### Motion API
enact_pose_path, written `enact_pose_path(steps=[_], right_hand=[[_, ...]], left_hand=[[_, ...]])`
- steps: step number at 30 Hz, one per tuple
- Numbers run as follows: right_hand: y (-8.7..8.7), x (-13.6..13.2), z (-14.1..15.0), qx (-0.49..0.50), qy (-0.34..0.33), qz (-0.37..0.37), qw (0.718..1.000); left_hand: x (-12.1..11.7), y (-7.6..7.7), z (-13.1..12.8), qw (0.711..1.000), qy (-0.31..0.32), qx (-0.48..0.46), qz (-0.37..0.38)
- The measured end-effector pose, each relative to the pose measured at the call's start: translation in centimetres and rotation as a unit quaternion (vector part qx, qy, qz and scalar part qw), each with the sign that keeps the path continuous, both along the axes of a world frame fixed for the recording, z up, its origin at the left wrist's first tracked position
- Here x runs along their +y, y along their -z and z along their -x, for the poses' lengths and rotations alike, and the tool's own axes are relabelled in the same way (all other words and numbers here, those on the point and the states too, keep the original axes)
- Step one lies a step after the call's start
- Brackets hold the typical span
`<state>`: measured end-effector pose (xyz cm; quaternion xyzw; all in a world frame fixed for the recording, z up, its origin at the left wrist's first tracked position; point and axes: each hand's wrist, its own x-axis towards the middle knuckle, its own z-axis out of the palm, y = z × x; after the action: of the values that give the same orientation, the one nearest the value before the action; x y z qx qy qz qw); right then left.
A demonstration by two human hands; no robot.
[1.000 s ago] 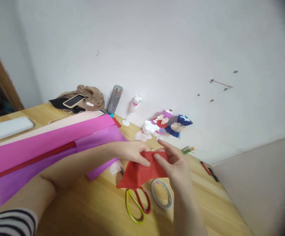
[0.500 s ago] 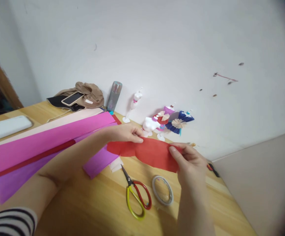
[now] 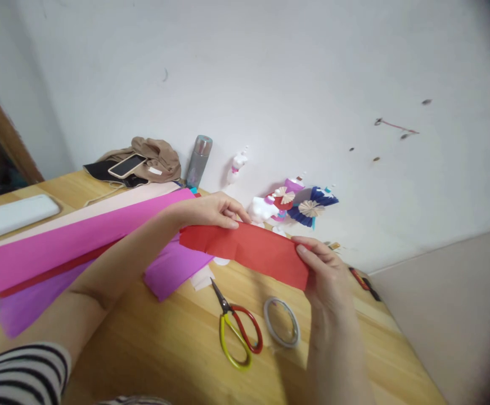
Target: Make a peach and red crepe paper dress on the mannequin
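Note:
A strip of red paper (image 3: 261, 250) stretches between my two hands, held above the wooden table. My left hand (image 3: 217, 211) pinches its upper edge left of the middle, fingers behind and thumb in front. At the right end, my right hand (image 3: 323, 264) grips the strip with the thumb on the near side. Below the paper lie scissors (image 3: 236, 326) with one red and one yellow handle, blades pointing up and left. Beside them is a roll of tape (image 3: 282, 322). Several small white mannequins stand behind the strip, one with a blue pleated dress (image 3: 312, 208).
Long magenta paper (image 3: 80, 239) and purple paper (image 3: 177, 269) cover the table's left side. Against the wall stand a grey bottle (image 3: 199, 162) and a brown cloth bag (image 3: 158, 157) with a phone (image 3: 127, 166) on it. A white case (image 3: 14, 216) lies far left.
The red strip has been pulled straighter and its lower edge looks flatter. My left hand has risen slightly with it. The view has shifted a little.

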<state>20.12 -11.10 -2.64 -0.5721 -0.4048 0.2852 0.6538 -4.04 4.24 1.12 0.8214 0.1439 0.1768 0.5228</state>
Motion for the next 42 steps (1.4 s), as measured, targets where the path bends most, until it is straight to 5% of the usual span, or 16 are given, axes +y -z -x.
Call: enact_pose_path(steps=[10, 24, 34, 42], right_hand=[[-0.1, -0.1, -0.8, 0.017, -0.042, 0.03, 0.999], [-0.5, -0.1, -0.8, 0.013, -0.055, 0.029, 0.998], [-1.8, -0.8, 0.2, 0.049, -0.015, 0.051, 0.997], [-1.4, -1.0, -0.3, -0.01, -0.026, 0.028, 0.999]], left_hand=[[1.5, 0.4, 0.5, 0.996, 0.083, -0.01, 0.014], [1.8, 0.7, 0.5, 0.991, 0.04, 0.038, 0.119], [2.3, 2.4, -0.7, 0.976, 0.102, 0.08, 0.175], [1.8, 1.6, -0.8, 0.989, 0.067, 0.068, 0.115]])
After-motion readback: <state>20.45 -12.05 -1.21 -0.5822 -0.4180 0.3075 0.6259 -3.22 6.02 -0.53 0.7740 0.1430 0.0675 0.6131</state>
